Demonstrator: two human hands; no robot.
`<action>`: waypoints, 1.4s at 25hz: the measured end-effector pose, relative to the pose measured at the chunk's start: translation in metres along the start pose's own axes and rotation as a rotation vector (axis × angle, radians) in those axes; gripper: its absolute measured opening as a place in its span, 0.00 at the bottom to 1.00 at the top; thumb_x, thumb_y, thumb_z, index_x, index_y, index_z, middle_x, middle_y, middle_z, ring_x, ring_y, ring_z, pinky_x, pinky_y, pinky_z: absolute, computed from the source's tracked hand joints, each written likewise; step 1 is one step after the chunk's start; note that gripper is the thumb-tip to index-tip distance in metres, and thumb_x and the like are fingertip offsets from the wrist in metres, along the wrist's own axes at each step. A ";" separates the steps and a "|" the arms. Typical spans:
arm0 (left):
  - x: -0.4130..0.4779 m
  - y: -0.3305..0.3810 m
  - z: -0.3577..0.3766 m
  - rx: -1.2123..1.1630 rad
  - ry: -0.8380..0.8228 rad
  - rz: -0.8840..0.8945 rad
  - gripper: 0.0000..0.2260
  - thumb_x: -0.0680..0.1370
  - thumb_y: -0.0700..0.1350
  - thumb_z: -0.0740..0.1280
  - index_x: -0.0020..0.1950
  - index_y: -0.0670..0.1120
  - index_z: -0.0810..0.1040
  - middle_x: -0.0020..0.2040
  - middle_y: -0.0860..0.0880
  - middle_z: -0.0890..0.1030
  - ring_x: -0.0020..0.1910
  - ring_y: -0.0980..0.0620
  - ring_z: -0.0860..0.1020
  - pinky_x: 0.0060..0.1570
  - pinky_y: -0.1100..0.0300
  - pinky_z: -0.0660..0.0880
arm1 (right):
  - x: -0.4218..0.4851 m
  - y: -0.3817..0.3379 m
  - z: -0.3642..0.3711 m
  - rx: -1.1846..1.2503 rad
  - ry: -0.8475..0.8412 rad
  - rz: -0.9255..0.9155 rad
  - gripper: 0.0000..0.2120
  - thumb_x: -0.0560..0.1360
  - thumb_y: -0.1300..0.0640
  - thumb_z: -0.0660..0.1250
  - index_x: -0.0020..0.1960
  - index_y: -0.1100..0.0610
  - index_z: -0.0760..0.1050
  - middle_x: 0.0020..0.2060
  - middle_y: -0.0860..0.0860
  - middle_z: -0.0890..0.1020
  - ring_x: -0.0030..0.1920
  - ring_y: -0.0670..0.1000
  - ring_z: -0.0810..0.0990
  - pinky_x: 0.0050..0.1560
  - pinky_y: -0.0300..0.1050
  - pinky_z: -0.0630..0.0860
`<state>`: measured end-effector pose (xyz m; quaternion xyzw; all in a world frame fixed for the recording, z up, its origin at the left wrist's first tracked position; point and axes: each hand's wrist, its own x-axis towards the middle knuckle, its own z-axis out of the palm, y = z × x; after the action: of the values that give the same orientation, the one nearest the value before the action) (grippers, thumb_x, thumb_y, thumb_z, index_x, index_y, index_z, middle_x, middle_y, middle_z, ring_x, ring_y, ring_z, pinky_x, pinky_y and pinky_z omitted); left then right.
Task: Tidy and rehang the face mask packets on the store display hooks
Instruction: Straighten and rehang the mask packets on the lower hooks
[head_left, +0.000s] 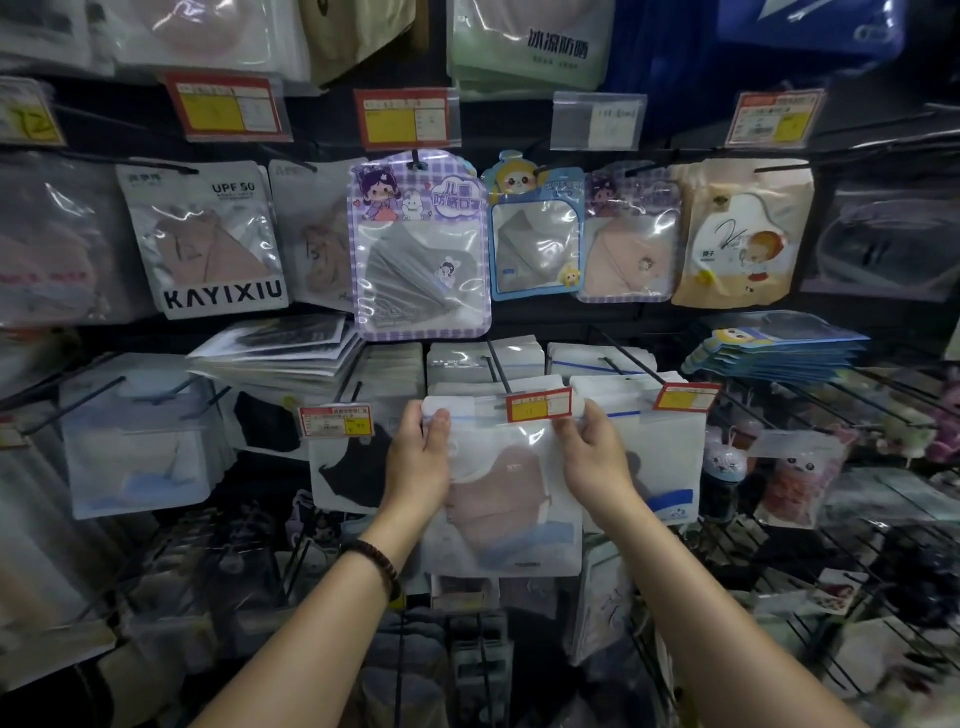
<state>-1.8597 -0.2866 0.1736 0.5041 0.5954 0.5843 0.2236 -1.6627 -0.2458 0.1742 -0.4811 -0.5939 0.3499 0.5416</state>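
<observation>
A translucent mask packet (506, 483) is being held upright, long axis vertical, its top corners being pinched by the left hand (422, 457) and right hand (595, 452) below a hook's price tag (539, 404).

Six whole red-and-yellow price tags (228, 106) showed: three along the upper row, three across the lower centre. One clear tag holder (597, 119) hung right of upper centre. The middle row carried two purple-checked packets (421, 244), one blue cartoon packet (535, 234), one cream packet (743, 234) and one KAYIXIU packet (208, 239). Two grips, the left grip (421, 457) and the right grip (597, 452), pinched one pink-mask packet (511, 493) at lower centre. One beaded bracelet (382, 564) circled the wrist at lower left.
</observation>
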 end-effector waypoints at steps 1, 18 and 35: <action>0.001 -0.001 0.000 0.004 -0.008 -0.017 0.12 0.88 0.55 0.60 0.53 0.49 0.74 0.47 0.45 0.84 0.47 0.39 0.84 0.48 0.40 0.81 | 0.001 0.000 0.002 -0.022 0.012 -0.003 0.09 0.87 0.45 0.64 0.60 0.48 0.78 0.45 0.47 0.85 0.48 0.48 0.84 0.54 0.55 0.82; 0.005 -0.011 0.014 0.028 0.173 -0.137 0.14 0.85 0.56 0.66 0.57 0.45 0.73 0.55 0.46 0.78 0.54 0.44 0.79 0.51 0.52 0.75 | -0.011 0.003 0.025 -0.438 0.358 -0.080 0.24 0.82 0.52 0.72 0.75 0.53 0.71 0.68 0.53 0.73 0.64 0.54 0.76 0.64 0.56 0.80; -0.048 -0.050 0.029 1.038 -0.281 0.303 0.38 0.84 0.58 0.62 0.85 0.56 0.40 0.83 0.40 0.32 0.84 0.35 0.42 0.83 0.38 0.48 | -0.056 0.045 0.040 -0.717 -0.047 -0.123 0.34 0.83 0.51 0.67 0.85 0.44 0.57 0.83 0.52 0.48 0.84 0.59 0.56 0.79 0.56 0.69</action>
<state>-1.8331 -0.3044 0.1055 0.7010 0.6905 0.1669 -0.0631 -1.6957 -0.2817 0.1086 -0.5955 -0.7190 0.0973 0.3449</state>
